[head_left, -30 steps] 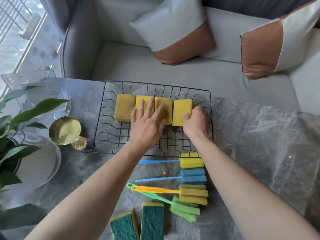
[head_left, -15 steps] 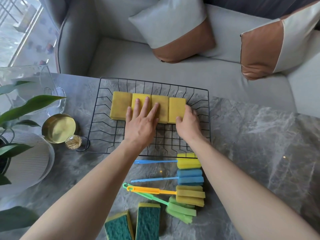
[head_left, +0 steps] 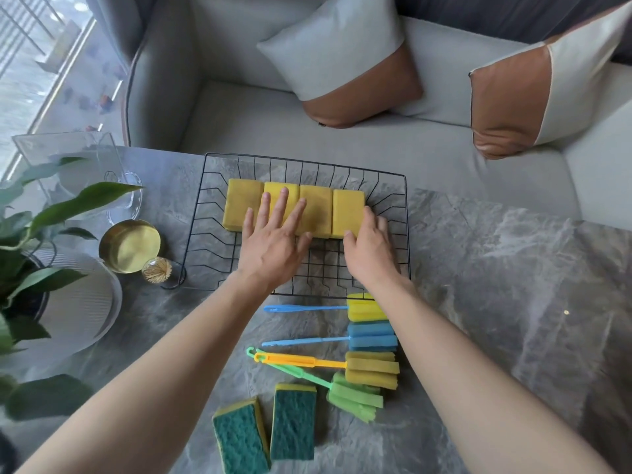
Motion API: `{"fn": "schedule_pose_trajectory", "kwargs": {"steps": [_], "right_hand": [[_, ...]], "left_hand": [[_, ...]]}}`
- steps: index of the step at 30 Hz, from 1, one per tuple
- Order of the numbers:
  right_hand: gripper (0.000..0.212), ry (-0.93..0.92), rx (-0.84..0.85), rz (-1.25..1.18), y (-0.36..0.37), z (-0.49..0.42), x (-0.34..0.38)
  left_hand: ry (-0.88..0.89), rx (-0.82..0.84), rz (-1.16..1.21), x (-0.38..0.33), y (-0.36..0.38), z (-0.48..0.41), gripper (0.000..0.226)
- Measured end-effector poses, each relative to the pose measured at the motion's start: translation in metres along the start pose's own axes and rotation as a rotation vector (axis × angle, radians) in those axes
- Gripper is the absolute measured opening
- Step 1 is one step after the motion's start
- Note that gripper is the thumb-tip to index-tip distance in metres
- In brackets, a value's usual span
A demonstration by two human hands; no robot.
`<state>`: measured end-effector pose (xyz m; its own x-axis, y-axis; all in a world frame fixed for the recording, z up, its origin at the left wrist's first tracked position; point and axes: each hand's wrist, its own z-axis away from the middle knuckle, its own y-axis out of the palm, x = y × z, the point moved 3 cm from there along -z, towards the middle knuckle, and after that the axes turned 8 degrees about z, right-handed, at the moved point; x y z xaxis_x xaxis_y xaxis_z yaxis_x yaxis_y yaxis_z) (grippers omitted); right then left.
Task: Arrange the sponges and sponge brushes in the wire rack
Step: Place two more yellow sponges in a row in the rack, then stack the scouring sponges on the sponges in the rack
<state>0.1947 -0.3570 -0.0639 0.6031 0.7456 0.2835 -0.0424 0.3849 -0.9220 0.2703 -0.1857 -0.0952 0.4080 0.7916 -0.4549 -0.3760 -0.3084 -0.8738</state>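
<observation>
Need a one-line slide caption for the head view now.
Both hands press four yellow sponges into a row in the wire rack.

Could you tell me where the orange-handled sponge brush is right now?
The orange-handled sponge brush lies on the table, nearer the person than the wire rack, between the blue-headed brush and the green brush.

Four yellow sponges (head_left: 295, 209) sit side by side in the wire rack (head_left: 407, 234). The left hand (head_left: 273, 242) lies flat across the middle two, while the right hand (head_left: 371, 249) touches the rightmost. At six o'clock, four sponge brushes (head_left: 371, 340) and two green-topped sponges (head_left: 266, 425) lie on the worktop (head_left: 496, 285).
</observation>
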Motion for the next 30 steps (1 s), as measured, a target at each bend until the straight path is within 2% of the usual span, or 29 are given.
{"fn": "schedule_pose_trajectory", "kwargs": {"steps": [5, 9, 15, 20, 25, 30], "right_hand": [[0.041, -0.1, -0.16, -0.14, -0.014, 0.069, -0.003], [0.026, -0.194, -0.213, -0.239, -0.007, 0.147, -0.011], [0.019, -0.202, -0.118, -0.207, 0.038, 0.248, -0.032], [0.027, -0.033, 0.092, -0.156, 0.08, 0.28, -0.045], [0.046, 0.084, 0.258, -0.039, 0.102, 0.286, -0.04], [0.046, 0.011, 0.218, 0.001, 0.105, 0.288, -0.031]], "left_hand": [[-0.017, -0.105, 0.099, 0.001, -0.026, 0.072, 0.064], [-0.053, -0.099, 0.107, 0.012, -0.025, 0.161, 0.062], [-0.333, 0.009, 0.148, 0.038, -0.005, 0.282, 0.056], [-0.599, 0.088, 0.255, 0.056, 0.022, 0.332, 0.051], [-0.615, 0.167, 0.338, 0.059, 0.04, 0.335, 0.052], [-0.58, 0.15, 0.433, 0.058, 0.045, 0.324, 0.047]]}}
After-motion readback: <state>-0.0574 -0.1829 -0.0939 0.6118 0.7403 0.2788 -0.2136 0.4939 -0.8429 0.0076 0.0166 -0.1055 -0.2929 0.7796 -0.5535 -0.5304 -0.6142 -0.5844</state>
